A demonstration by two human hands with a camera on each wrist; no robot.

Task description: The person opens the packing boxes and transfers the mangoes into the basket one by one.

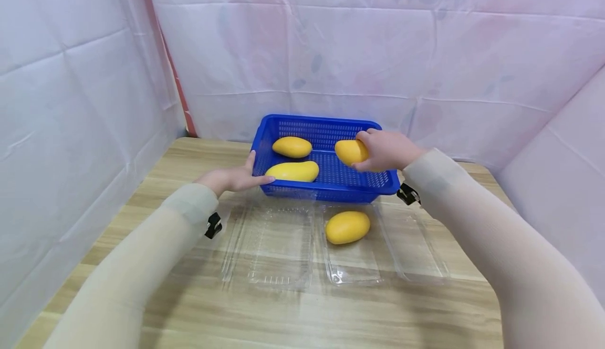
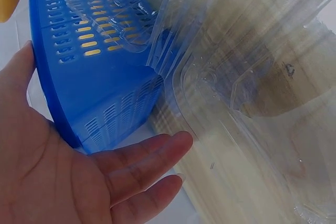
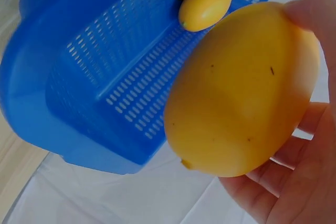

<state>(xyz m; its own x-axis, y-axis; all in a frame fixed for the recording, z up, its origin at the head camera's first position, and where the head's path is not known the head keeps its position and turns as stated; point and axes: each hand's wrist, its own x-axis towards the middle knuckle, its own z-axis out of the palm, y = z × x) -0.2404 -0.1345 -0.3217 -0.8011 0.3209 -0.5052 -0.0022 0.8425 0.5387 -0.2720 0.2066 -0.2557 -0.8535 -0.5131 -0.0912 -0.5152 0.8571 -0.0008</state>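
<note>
My right hand (image 1: 385,149) grips a yellow mango (image 3: 241,93) above the right part of the blue plastic basket (image 1: 326,187), fingers and thumb around its sides. Two more mangoes lie in the basket's left half, one mango (image 1: 292,147) behind the other mango (image 1: 294,171). At the basket's front left corner, my left hand (image 1: 235,178) rests against the rim with its fingers extended, holding nothing. In the left wrist view the palm (image 2: 47,171) faces the basket wall. Another mango (image 1: 347,227) lies in a clear plastic container in front of the basket.
A clear container (image 1: 279,246) stands left of the one with the mango, and a clear lid section (image 1: 418,249) lies to its right. All are on the wood-grain table (image 1: 302,317). White sheeting (image 1: 331,50) hangs close behind and at both sides.
</note>
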